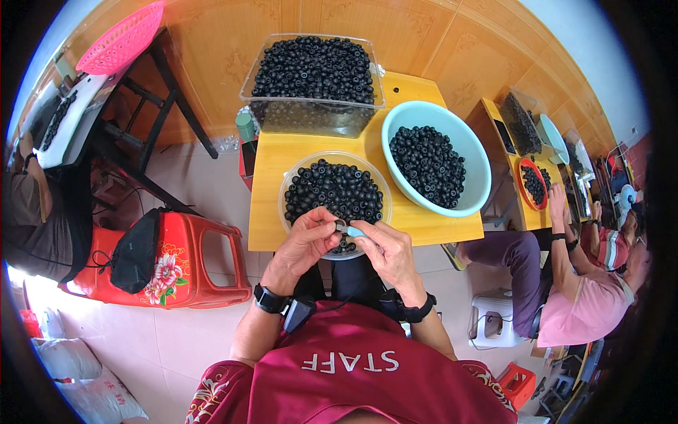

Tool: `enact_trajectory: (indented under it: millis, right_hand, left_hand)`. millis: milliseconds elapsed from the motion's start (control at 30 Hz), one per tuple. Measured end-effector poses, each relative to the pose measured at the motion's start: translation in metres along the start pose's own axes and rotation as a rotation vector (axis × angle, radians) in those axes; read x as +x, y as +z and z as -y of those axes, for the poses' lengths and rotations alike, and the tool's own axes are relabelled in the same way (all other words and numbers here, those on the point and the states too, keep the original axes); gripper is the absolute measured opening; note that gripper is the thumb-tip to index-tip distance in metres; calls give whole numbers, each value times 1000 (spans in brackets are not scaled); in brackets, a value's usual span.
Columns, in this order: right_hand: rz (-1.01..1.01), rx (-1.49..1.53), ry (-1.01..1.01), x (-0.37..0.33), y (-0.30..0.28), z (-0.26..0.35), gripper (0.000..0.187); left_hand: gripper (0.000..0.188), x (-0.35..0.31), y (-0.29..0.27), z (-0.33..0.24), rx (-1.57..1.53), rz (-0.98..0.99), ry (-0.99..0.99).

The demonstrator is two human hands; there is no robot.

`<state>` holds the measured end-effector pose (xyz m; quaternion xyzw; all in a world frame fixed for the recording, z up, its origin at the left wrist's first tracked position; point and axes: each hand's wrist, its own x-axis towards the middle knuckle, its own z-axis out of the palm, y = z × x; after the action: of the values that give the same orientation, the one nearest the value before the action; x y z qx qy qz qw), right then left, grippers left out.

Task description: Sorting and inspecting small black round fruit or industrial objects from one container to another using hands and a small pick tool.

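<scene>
Your left hand (305, 240) pinches a small dark ring (341, 226) at the near rim of the clear bowl (289, 185) of black rings. Your right hand (390, 251) is closed on a light blue tool (355, 231), its tip touching that ring. Beyond the bowl on the bench (272, 169) stand a clear tub (311, 116) and, to its right, a teal basin (477, 159).

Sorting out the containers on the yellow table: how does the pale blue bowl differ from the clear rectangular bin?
The pale blue bowl is round and opaque; the clear rectangular bin is boxy and see-through. The bowl is partly filled, the bin heaped to its rim. The bowl sits right, the bin at the far edge. Both hold small black round pieces.
</scene>
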<state>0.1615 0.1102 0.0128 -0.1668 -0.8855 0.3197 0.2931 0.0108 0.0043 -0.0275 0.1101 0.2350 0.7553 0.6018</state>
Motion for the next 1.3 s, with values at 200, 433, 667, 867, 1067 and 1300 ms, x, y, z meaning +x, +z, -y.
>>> enact_trajectory:
  millis: [200, 433, 667, 867, 1067, 1300]
  right_hand:
    - [21, 55, 20, 5, 13, -5, 21]
    - [-66, 46, 167, 8, 7, -24, 21]
    - [92, 678, 396, 9, 15, 7, 20]
    - [205, 989, 540, 13, 8, 18, 6]
    - [132, 715, 443, 6, 12, 20, 13]
    - [138, 517, 372, -2, 5, 13, 25]
  left_hand:
    - [7, -6, -4, -6, -30, -80, 33]
    - [8, -17, 7, -8, -75, 63, -23]
    - [13, -9, 0, 2, 10, 25, -10]
    - [16, -14, -13, 3, 11, 73, -98]
    - [19, -11, -7, 6, 19, 44, -135]
    - [18, -6, -13, 13, 130, 3, -185]
